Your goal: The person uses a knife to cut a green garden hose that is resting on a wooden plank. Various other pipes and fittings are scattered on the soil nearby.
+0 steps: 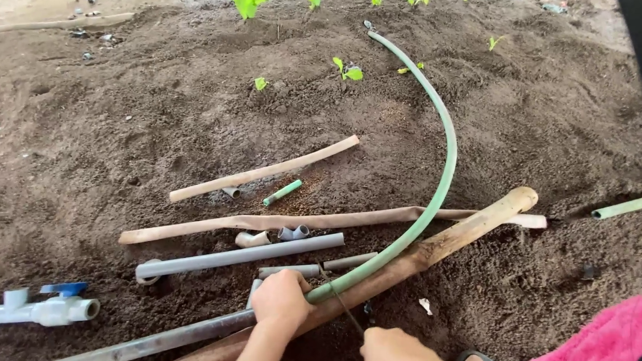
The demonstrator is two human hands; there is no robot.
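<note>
Clearly, left hand (280, 300) grips the green hose (445, 167); right hand (392, 349) clasps a thin blade (340, 302).

Two hands, left (280, 300) and right (392, 349). One curved green hose (445, 152). One short green pipe piece (283, 193). One white valve with blue handle (45, 305). Three long wooden sticks (262, 172).

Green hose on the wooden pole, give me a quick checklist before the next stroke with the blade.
1. Left hand grips the green hose near its end: ok.
2. Hose end rests on the wooden pole: ok.
3. Right hand holds the thin blade against the hose: ok.
4. Left fingers away from the blade: not ok, very close.
5. How far the hose is cut through: cannot tell.
6. Grey pipe and elbow fittings lie apart from the cut: ok.
</note>
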